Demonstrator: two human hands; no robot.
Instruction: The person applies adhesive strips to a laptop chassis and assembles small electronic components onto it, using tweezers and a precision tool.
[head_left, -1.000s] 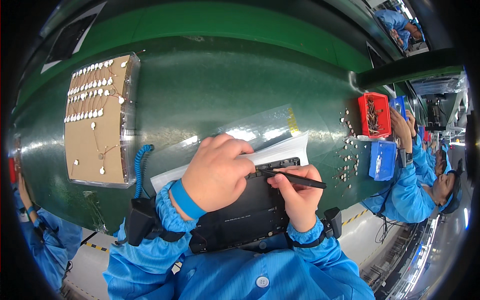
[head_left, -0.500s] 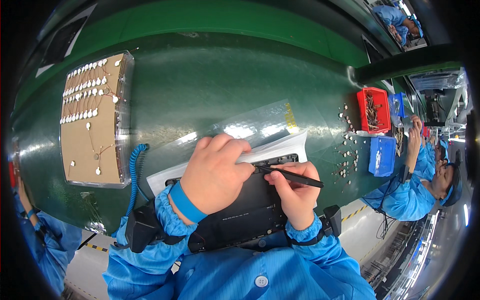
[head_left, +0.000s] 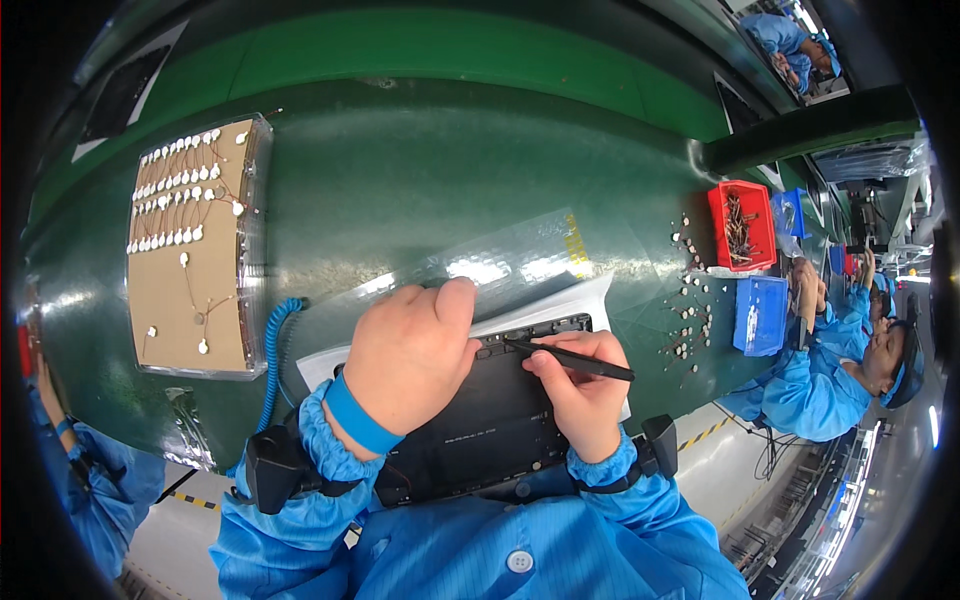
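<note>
A black tablet-like housing [head_left: 480, 430] lies in front of me on white sheets [head_left: 590, 300], with small parts along its far edge. My right hand [head_left: 585, 385] grips black tweezers [head_left: 590, 364], their tip at that far edge. Over the left part of the housing, my left hand [head_left: 415, 345] is closed with its fingers curled in. Whatever its fingertips may hold is hidden from view. A blue band [head_left: 360, 412] circles my left wrist.
At left stands a cardboard-topped tray [head_left: 190, 300] with rows of white discs on wires, beside a coiled blue cord [head_left: 272, 350]. Clear film [head_left: 490, 260] lies beyond the housing. Loose small discs [head_left: 690, 310], a red bin [head_left: 742, 225] and a blue bin [head_left: 760, 315] are right.
My left hand has lifted slightly away from the tweezers' tip, its fingers more curled. My right hand has shifted a little left, still gripping the tweezers. A co-worker's hands at right have moved.
</note>
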